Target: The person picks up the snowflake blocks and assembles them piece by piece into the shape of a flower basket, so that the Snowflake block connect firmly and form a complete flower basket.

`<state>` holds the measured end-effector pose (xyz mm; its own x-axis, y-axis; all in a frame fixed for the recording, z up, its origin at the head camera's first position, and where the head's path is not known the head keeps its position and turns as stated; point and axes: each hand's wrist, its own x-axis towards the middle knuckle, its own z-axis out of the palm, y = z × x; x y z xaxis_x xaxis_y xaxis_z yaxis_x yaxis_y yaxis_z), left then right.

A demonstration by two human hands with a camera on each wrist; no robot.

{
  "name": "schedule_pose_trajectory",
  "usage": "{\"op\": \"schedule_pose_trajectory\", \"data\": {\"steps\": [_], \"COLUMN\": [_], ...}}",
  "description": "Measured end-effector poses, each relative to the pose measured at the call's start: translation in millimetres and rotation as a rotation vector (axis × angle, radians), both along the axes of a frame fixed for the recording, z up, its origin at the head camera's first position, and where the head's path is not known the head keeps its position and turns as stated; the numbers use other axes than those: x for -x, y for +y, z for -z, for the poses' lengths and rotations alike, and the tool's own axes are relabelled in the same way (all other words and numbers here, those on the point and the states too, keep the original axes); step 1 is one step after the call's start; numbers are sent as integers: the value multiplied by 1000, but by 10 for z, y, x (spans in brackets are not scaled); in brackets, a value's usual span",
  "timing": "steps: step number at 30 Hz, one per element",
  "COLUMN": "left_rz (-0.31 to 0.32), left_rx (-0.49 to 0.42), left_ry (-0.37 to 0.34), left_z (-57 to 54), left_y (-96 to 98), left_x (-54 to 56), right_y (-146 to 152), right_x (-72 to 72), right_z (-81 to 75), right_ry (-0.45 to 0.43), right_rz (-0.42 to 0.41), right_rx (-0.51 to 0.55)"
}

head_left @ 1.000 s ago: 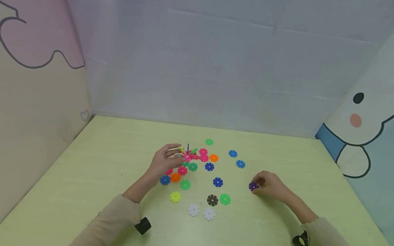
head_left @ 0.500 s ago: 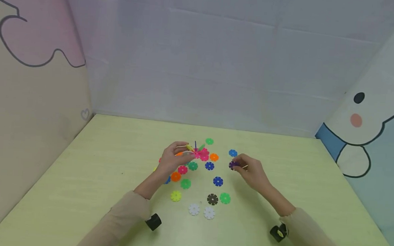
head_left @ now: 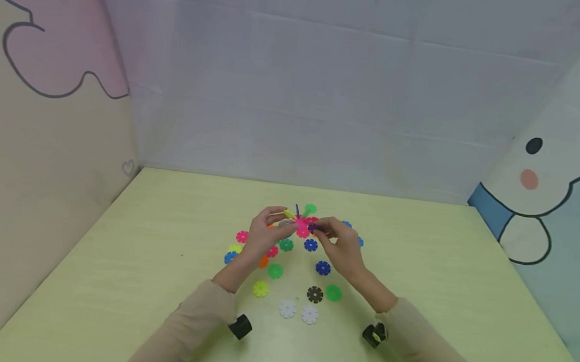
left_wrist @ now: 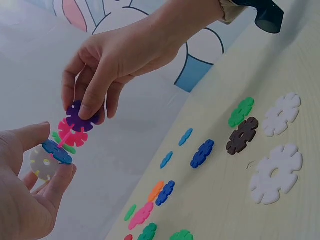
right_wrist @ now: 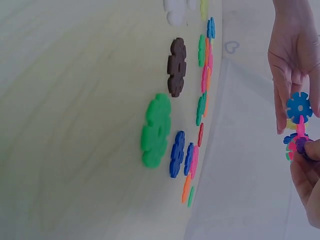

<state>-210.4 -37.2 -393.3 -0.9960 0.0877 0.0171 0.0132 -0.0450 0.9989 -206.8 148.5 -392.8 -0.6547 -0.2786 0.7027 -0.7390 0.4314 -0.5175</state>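
My left hand (head_left: 263,237) pinches a cluster of joined plastic snowflake discs, raised above the table. In the left wrist view a blue disc (left_wrist: 56,154) lies between thumb and fingers, with a whitish disc (left_wrist: 42,169), a pink disc (left_wrist: 76,139) and part of a green one around it. Yellow and purple pieces also stick out at the top in the head view. My right hand (head_left: 343,248) pinches a dark purple snowflake disc (left_wrist: 77,118) between thumb and fingers. This disc overlaps the pink disc's edge in the left wrist view.
Loose snowflake discs lie flat across the pale table (head_left: 415,237). Near the front are two white discs (head_left: 309,319), a brown disc (head_left: 311,299) and a green disc (head_left: 333,293). Several coloured ones lie under the left forearm. A pale curtain (head_left: 294,94) hangs behind the table.
My right hand has carried the purple disc leftward from the table's right side to the cluster. My left hand has shifted a little right with the cluster.
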Motion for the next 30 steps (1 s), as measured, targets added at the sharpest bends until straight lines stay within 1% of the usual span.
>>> {"op": "schedule_pose_trajectory", "data": {"steps": [3, 7, 10, 13, 16, 21, 25, 27, 30], "left_rz": [2, -10, -38, -66, -92, -156, -199, -205, -169], "left_rx": [-15, -21, -7, -16, -50, -103, -104, -95, -64], "left_ry": [-3, -10, -3, 9, 5, -28, -55, -53, -24], "left_z": [-2, -15, -39, -51, -50, -31, -24, -26, -25], "left_y": [20, 53, 82, 113, 143, 189, 220, 224, 198], "left_x": [-6, -11, -25, -36, -48, -56, -53, -49, -33], "right_y": [-35, -68, -90, -115, -135, -172, -191, -185, -152], "right_x": [4, 10, 24, 44, 59, 76, 97, 109, 128], "right_z": [-3, -2, 5, 15, 29, 52, 64, 66, 59], "right_ry": [23, 59, 99, 123, 124, 112, 106, 109, 109], "right_rz": [4, 46, 87, 122, 142, 147, 146, 134, 110], "right_rx": [-10, -46, -66, -66, -50, -37, -46, -51, -49]}}
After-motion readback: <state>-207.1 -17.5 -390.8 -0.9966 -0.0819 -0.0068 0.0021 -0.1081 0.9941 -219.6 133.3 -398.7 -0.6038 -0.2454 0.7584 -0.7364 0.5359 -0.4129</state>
